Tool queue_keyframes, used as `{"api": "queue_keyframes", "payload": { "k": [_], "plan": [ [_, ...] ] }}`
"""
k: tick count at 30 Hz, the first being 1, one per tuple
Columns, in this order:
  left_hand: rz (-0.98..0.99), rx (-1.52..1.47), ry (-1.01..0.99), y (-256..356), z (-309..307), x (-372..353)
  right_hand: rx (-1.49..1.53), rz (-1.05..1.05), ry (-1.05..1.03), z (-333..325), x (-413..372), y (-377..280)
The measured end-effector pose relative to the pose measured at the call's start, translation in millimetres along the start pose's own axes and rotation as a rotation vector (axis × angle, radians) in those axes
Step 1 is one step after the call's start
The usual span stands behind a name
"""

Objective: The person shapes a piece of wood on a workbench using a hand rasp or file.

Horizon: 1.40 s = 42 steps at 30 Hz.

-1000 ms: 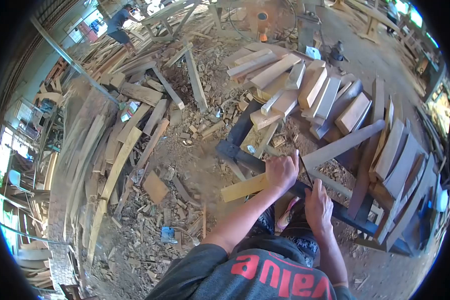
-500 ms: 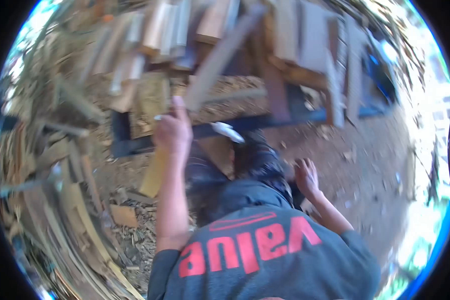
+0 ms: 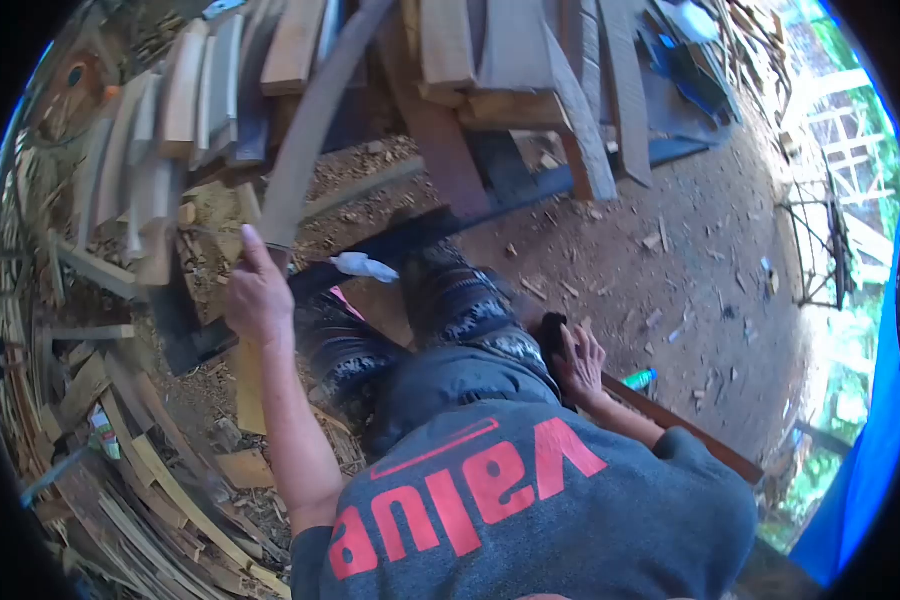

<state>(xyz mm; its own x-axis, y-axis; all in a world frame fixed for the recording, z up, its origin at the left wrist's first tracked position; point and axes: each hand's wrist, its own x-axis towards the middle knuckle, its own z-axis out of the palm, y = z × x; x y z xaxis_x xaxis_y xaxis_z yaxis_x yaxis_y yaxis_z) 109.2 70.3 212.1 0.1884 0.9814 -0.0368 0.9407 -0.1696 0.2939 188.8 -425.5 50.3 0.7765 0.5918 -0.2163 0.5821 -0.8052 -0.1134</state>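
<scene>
The left hand (image 3: 258, 298) clenches the upper end of the pale board (image 3: 247, 385) where it crosses the dark beam (image 3: 425, 232), seemingly pinning it there, while the right hand (image 3: 580, 365) reaches back onto a brown batten (image 3: 685, 430), and I cannot tell whether its fingers grasp anything.

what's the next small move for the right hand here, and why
Probably close the right hand around the dark object at its fingertips. The fingers lie spread against it, not wrapped, so there is no firm grip yet. The left hand is out front on the pale board by the dark beam, so it looks occupied.
</scene>
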Motion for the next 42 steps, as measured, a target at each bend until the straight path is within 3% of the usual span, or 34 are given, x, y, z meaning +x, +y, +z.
{"api": "queue_keyframes", "payload": {
  "k": [3,4,6,8,13,17,20,22,25,31,37,39,40,41,42],
  "plan": [
    [0.002,0.051,0.021,-7.9,3.2,4.4,-0.054,-0.050,0.033,22.1,-6.6,14.9],
    [0.000,0.005,0.028,-9.3,5.5,4.9,-0.034,-0.024,-0.031,22.5,-8.6,18.7],
    [-0.017,-0.021,-0.023,-3.8,-4.4,1.1,0.064,0.044,0.050,24.0,-11.9,26.9],
    [-0.057,-0.016,-0.068,-3.2,0.5,1.9,0.167,0.165,0.147,15.9,-20.0,38.4],
    [0.005,0.004,-0.041,-12.8,13.6,8.9,0.340,0.534,-0.020,5.0,-38.7,74.4],
    [-0.016,-0.013,-0.025,-10.0,11.3,7.7,0.364,0.464,-0.174,8.2,-39.6,86.4],
    [-0.028,-0.002,-0.067,-7.2,5.8,4.2,0.373,0.547,-0.383,7.5,-24.8,79.5],
    [-0.091,0.010,-0.096,-7.7,3.5,6.4,0.486,0.542,-0.329,20.9,-14.7,88.0],
    [-0.009,-0.014,-0.026,0.1,-8.2,-1.8,0.482,0.491,-0.279,27.7,-4.4,89.1],
    [0.066,-0.044,0.029,-8.0,-2.0,0.8,0.408,0.653,-0.416,46.3,-3.7,82.5],
    [0.115,-0.053,0.060,-6.4,-6.7,0.4,0.429,0.627,-0.383,36.8,-10.3,74.0],
    [0.051,-0.098,-0.055,-5.0,-10.0,0.2,0.455,0.578,-0.271,38.5,-9.6,80.1],
    [0.039,-0.096,-0.052,-5.8,-7.8,1.4,0.439,0.512,-0.022,43.0,-6.9,79.8],
    [0.030,-0.079,-0.053,-7.7,-2.9,3.7,0.433,0.502,-0.039,43.3,0.9,83.1],
    [0.017,-0.057,-0.059,-10.8,0.0,4.6,0.461,0.456,0.097,37.8,17.7,87.5]
  ]
}}
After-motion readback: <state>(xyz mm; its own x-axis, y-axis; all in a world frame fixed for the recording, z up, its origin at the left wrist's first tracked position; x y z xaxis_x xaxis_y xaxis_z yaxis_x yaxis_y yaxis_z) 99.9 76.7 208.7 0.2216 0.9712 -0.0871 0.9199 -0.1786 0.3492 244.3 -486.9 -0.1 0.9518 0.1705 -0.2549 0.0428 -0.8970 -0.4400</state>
